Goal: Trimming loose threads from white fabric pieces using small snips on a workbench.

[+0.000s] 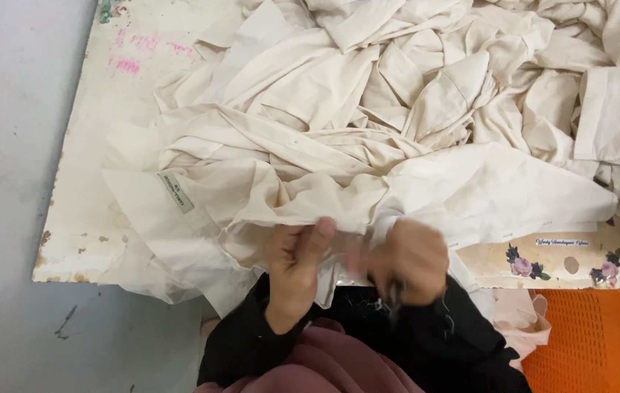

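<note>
Grey floor (4, 218) on the far left, then a worn cream-painted counter (84, 218) with chipped edges. It's buried under a big heap of crumpled off-white cotton cloth (339, 138). At the near edge the left hand (297, 260) has its grip pinched tight on the cloth's hem, thumb up. The right hand (408, 260) is blurry, fist closed on the same hem. An orange plastic mesh crate (590, 342) sits bottom right.

Orange plastic crate (594, 342), worn table (80, 218)
</note>
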